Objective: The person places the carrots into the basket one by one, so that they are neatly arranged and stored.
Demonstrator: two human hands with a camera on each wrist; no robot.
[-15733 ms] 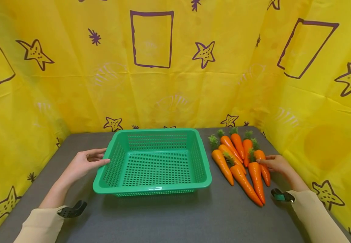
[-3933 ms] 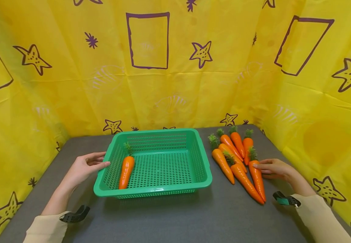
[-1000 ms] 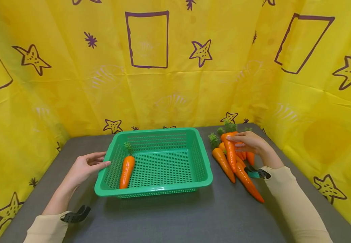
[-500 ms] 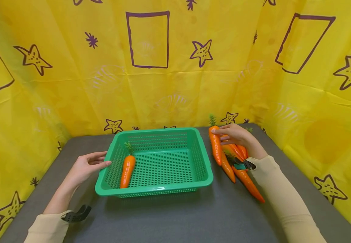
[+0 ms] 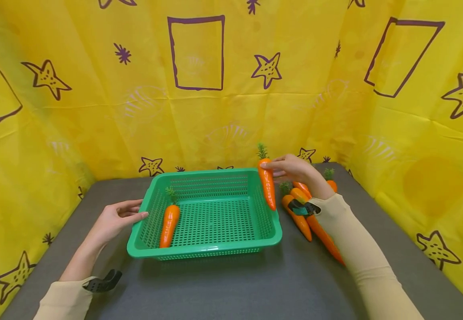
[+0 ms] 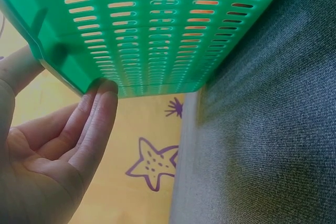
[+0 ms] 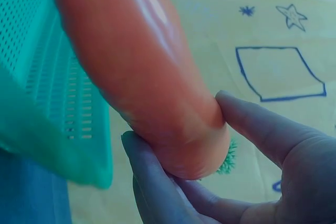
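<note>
A green perforated basket (image 5: 271, 233) stands mid-table, its side wall (image 6: 157, 30) filling the left wrist view. One orange carrot (image 5: 169, 219) lies inside along its left wall. My right hand (image 5: 291, 169) pinches a second carrot (image 5: 267, 186) by its top, hanging tip-down over the basket's right rim; the right wrist view shows fingers (image 7: 157, 192) and thumb around that carrot (image 7: 136, 66). My left hand (image 5: 115, 218) rests flat with straight fingers (image 6: 94, 124) touching the basket's left side. Several more carrots (image 5: 301, 218) lie in a pile right of the basket, partly hidden by my right forearm.
The grey table (image 5: 223, 284) is walled on three sides by yellow cloth (image 5: 95, 111) with purple stars. Bare table surface lies in front of the basket and to its left. My right sleeve (image 5: 359, 249) crosses the carrot pile.
My right hand lifted a carrot from the pile and carried it left, from beside the basket to above its right rim. The left hand and basket stayed put.
</note>
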